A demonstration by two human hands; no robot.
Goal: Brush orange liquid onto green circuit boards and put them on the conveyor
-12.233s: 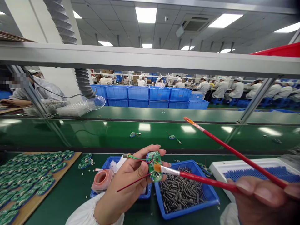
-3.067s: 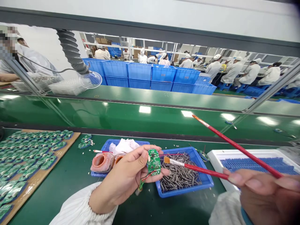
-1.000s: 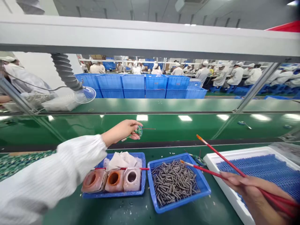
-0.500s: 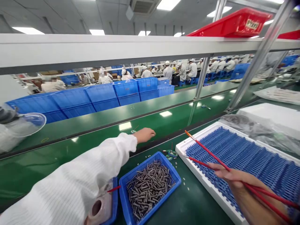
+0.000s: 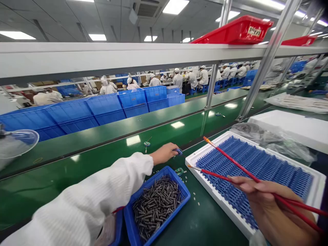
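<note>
My left hand (image 5: pixel 164 153) reaches out in a white sleeve to the near edge of the green conveyor belt (image 5: pixel 77 167). Its fingers are pinched on a small blue part (image 5: pixel 178 151). A small green circuit board (image 5: pixel 147 144) with wires lies on the belt just beyond the hand. My right hand (image 5: pixel 271 208) is low on the right, closed on two red-handled brushes (image 5: pixel 230 160). Their tips hang over the white tray of blue parts (image 5: pixel 251 164). Another small green board (image 5: pixel 179 171) lies on the table between the tray and the blue bin.
A blue bin of dark metal springs (image 5: pixel 153 203) sits under my left forearm. Blue crates (image 5: pixel 115 106) line the far side of the belt. Plastic wrap (image 5: pixel 269 140) and a white foam slab (image 5: pixel 294 128) lie right of the tray. A red bin (image 5: pixel 235 30) rests on the overhead shelf. Several workers sit beyond.
My left hand let go of the green board on the belt and drew back to its near edge, now pinching a blue part. The view swung right; the brushes stay in my right hand.
</note>
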